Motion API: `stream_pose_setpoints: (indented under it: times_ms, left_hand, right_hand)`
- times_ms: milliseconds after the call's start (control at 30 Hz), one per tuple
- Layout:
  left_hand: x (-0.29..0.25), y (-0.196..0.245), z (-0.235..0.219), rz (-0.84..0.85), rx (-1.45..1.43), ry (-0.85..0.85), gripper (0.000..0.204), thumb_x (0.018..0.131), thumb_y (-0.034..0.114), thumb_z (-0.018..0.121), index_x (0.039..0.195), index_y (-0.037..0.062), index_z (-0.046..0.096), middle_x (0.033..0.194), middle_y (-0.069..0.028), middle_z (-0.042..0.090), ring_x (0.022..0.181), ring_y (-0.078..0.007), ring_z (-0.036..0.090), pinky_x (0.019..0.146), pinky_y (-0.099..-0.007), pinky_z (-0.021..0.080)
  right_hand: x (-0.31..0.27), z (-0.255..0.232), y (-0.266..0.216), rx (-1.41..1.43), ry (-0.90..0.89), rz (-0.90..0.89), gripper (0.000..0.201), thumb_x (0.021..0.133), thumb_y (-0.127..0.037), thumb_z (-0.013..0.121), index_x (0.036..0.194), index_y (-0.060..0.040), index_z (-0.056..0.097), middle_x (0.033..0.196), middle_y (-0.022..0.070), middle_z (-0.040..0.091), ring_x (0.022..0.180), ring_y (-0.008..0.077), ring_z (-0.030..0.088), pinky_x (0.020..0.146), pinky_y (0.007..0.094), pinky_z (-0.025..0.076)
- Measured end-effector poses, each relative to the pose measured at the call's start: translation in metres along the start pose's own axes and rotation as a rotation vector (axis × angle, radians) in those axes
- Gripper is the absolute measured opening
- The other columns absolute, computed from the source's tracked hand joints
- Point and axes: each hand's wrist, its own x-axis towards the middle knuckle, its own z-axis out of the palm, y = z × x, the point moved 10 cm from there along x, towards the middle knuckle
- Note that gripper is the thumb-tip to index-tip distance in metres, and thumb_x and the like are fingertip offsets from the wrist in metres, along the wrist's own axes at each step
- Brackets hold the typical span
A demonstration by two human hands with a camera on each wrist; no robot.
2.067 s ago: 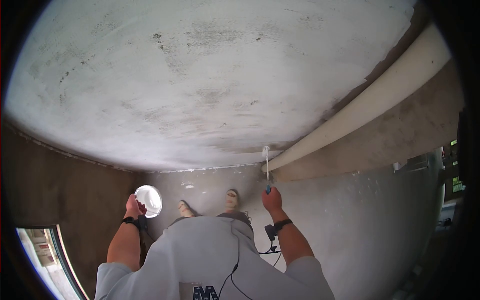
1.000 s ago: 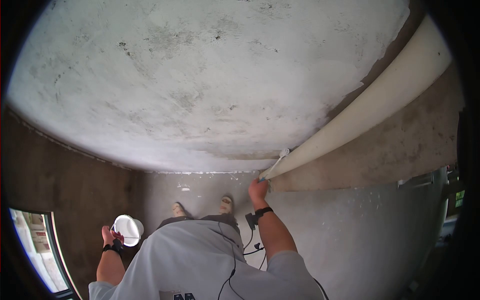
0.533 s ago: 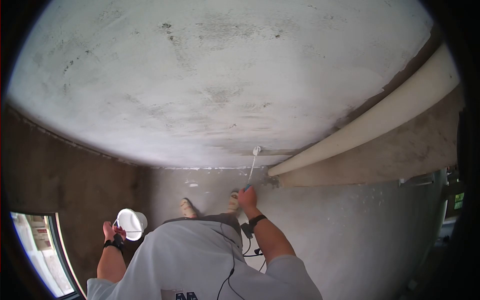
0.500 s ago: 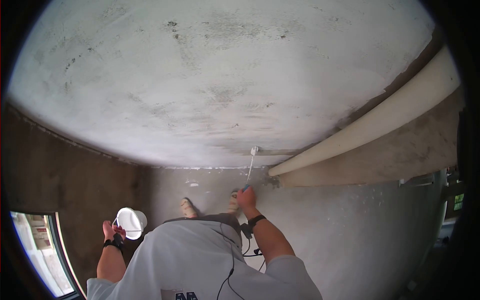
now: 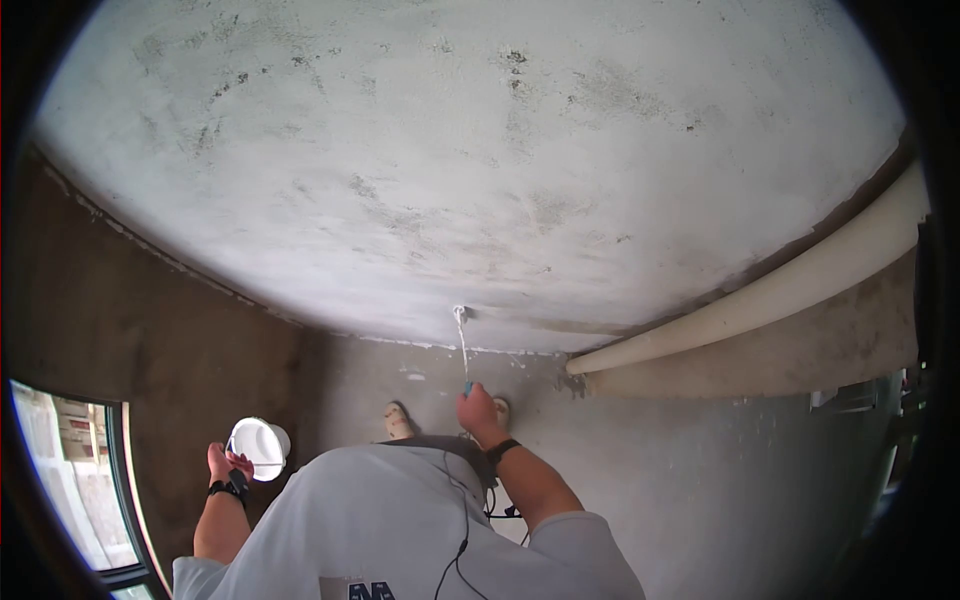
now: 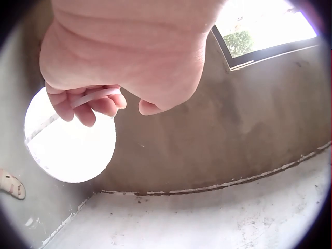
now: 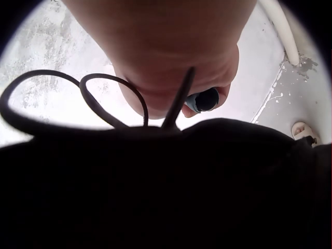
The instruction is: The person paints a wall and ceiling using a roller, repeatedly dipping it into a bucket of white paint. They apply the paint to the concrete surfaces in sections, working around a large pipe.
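Observation:
In the head view my right hand [image 5: 482,412] grips the blue handle of a paint roller [image 5: 462,345]. Its thin white rod reaches up to a small white head, which meets the lower part of the white-coated wall [image 5: 420,200]. The right wrist view shows the dark handle end [image 7: 206,99] poking out of the curled fingers. At the left, my left hand [image 5: 228,463] has its fingers hooked around the thin handle of a white bucket [image 5: 258,448]. The left wrist view shows the bucket handle [image 6: 96,97] across the fingers; glare hides the bucket's inside.
A thick pale pipe [image 5: 760,300] runs along the wall's right side. A brown wall [image 5: 180,340] and a window [image 5: 75,480] are on the left. White spots mark the grey floor [image 5: 680,470] around my sandalled feet [image 5: 398,420]. Cables [image 5: 465,500] hang over my shirt.
From beside the pipe, the roller has travelled left along the bottom of the wall with my right hand. Earlier, the left hand drew the bucket outward to the left; lately it stays about there.

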Motion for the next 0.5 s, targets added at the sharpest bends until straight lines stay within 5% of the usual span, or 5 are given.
stream_pose_setpoints:
  times_ms: [167,300,500]
  left_hand:
    - [0.043,-0.011,-0.044,0.028,-0.006,0.093,0.033,0.077,0.043,0.053,0.081,0.0138,0.038,0.078,0.0009,0.044,0.068,-0.0149,0.045,0.06,-0.0306,0.043]
    - [0.069,-0.025,-0.068,-0.008,-0.053,0.151,0.058,0.079,0.058,0.051,0.11,0.0108,0.041,0.096,-0.0006,0.044,0.073,-0.0178,0.046,0.065,-0.035,0.048]
    - [0.112,-0.043,-0.061,0.01,0.004,0.009,0.068,0.078,0.059,0.053,0.126,0.0129,0.037,0.123,-0.0038,0.04,0.085,-0.02,0.047,0.067,-0.0376,0.048]
  right_hand:
    - [0.006,-0.007,0.014,0.05,0.078,-0.047,0.027,0.084,-0.024,0.056,0.096,0.0004,0.056,0.091,0.0264,0.064,0.088,0.0453,0.061,0.078,0.051,0.048]
    - [-0.001,-0.047,0.042,0.069,0.111,0.01,0.026,0.083,-0.023,0.056,0.095,-0.0002,0.057,0.089,0.0256,0.064,0.086,0.0452,0.061,0.076,0.051,0.048]
    - [-0.002,-0.123,0.102,0.016,0.249,0.052,0.028,0.084,-0.026,0.056,0.09,0.0013,0.058,0.086,0.0259,0.064,0.084,0.0447,0.061,0.074,0.0508,0.048]
